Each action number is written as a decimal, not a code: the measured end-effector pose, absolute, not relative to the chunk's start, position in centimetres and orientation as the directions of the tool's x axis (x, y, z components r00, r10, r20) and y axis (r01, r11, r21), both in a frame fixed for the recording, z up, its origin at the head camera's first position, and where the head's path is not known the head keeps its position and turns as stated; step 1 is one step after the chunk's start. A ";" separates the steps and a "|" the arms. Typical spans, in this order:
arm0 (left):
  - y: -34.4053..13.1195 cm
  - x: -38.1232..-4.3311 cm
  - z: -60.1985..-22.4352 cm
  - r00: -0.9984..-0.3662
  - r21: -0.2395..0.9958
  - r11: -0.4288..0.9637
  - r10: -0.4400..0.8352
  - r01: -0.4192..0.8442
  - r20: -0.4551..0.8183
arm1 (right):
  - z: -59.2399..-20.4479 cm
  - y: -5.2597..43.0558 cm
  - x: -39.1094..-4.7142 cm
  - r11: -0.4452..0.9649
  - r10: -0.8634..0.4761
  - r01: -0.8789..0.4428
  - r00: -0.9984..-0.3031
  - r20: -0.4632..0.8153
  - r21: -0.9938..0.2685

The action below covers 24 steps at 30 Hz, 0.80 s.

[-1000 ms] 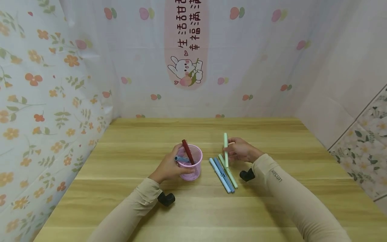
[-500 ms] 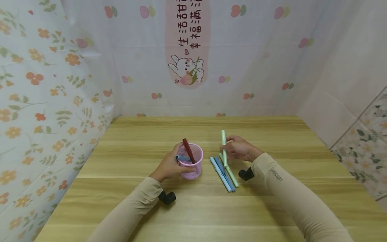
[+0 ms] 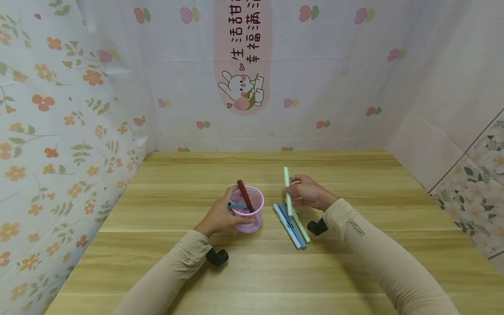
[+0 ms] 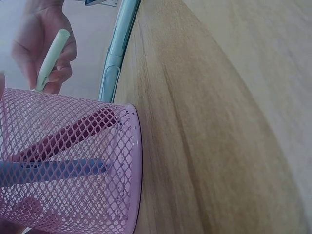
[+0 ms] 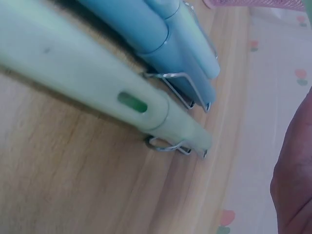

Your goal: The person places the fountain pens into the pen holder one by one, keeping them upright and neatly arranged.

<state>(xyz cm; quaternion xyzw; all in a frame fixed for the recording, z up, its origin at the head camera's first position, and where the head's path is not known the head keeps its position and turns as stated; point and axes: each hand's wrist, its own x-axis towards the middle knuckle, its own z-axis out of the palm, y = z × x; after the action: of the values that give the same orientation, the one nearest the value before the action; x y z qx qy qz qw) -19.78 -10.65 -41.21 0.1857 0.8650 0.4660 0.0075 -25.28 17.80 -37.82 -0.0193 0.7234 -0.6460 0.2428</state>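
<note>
My left hand [image 3: 220, 216] grips the side of a pink mesh pen cup [image 3: 253, 224], thumb in front and fingers behind. Leaning inside the cup are a dark red pen [image 3: 245, 194] and a blue pen [image 3: 238, 205]; both show through the mesh in the left wrist view. A pale green pen [image 3: 288, 188] stands nearly upright, pinched by my right hand [image 3: 311, 193] above the table. Below it lie a light blue pen [image 3: 286, 226], a darker blue pen [image 3: 294, 228] and a light green pen [image 5: 97, 78] with a wire clip, side by side.
The wooden table [image 3: 252, 271] carries everything and ends at a printed curtain [image 3: 177, 78] behind. A floral cloth [image 3: 47, 131] hangs along the left. Black wrist pieces [image 3: 217, 257] sit beneath both sleeves.
My right hand has shifted slightly left with the pale green pen, towards the cup. The left hand and the cup have hardly moved.
</note>
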 end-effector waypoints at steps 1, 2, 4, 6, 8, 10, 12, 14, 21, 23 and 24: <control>-10.6 -19.8 -41.2 -0.932 0.811 0.496 0.327 0.311 0.158 | -37.8 17.7 -25.3 0.162 -0.341 0.284 -0.883 -0.324 -0.945; -10.6 -19.7 -41.1 -0.932 0.813 0.493 0.327 0.310 0.157 | -37.7 17.7 -25.3 0.159 -0.337 0.284 -0.884 -0.323 -0.945; -10.6 -19.7 -41.1 -0.932 0.816 0.490 0.326 0.307 0.155 | -37.6 17.5 -25.2 0.158 -0.332 0.283 -0.887 -0.321 -0.946; -10.6 -19.7 -41.0 -0.933 0.818 0.488 0.326 0.306 0.155 | -37.5 17.4 -25.1 0.153 -0.327 0.282 -0.890 -0.317 -0.947; -10.6 -19.7 -41.1 -0.932 0.817 0.487 0.328 0.309 0.157 | -37.3 17.3 -25.0 0.145 -0.323 0.279 -0.894 -0.312 -0.949; -10.6 -19.8 -41.1 -0.931 0.817 0.486 0.329 0.311 0.159 | -37.2 17.1 -24.8 0.131 -0.326 0.275 -0.895 -0.304 -0.952; -10.6 -19.8 -41.2 -0.930 0.816 0.485 0.330 0.315 0.163 | -37.1 17.0 -24.8 0.117 -0.332 0.271 -0.896 -0.295 -0.955; -10.6 -19.8 -41.2 -0.929 0.816 0.484 0.332 0.316 0.164 | -37.1 16.9 -24.8 0.107 -0.339 0.266 -0.896 -0.287 -0.958; -10.7 -19.8 -41.2 -0.930 0.815 0.486 0.328 0.315 0.163 | -36.9 16.5 -24.8 0.114 -0.351 0.257 -0.893 -0.281 -0.960; -10.7 -19.8 -41.2 -0.932 0.815 0.488 0.325 0.312 0.162 | -36.8 16.4 -24.8 0.106 -0.352 0.258 -0.894 -0.279 -0.960; -10.7 -19.8 -41.2 -0.932 0.815 0.488 0.324 0.312 0.162 | -36.7 16.3 -24.8 0.101 -0.352 0.258 -0.894 -0.277 -0.961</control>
<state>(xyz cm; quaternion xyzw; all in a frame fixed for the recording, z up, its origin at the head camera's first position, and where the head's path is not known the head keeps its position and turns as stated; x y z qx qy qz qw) -19.76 -10.66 -41.21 0.1844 0.8626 0.4711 0.0067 -24.77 16.28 -36.73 -0.0332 0.7063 -0.6695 0.2275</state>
